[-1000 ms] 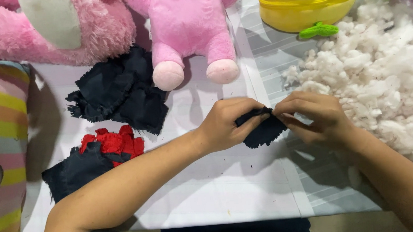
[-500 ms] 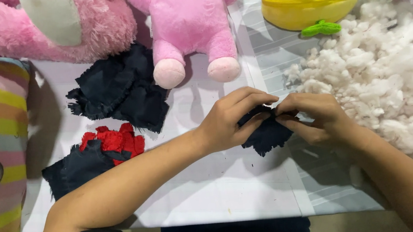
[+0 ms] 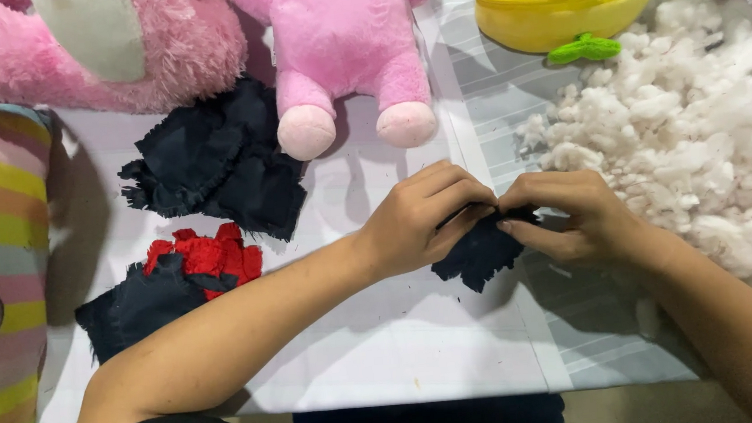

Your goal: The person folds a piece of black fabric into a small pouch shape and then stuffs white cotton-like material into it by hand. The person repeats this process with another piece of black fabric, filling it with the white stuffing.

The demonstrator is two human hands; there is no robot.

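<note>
One head-worn camera looks steeply down, close over the white table [image 3: 407, 363] before the person.

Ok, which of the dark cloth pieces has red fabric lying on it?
The dark piece at lower left, under the red fabric; the pile near the pink plush and the held piece have none.

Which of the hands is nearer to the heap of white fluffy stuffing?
Right. The right hand lies at the edge of the heap of white fluffy stuffing; the left hand is farther off, beyond the small dark fabric piece.
</note>
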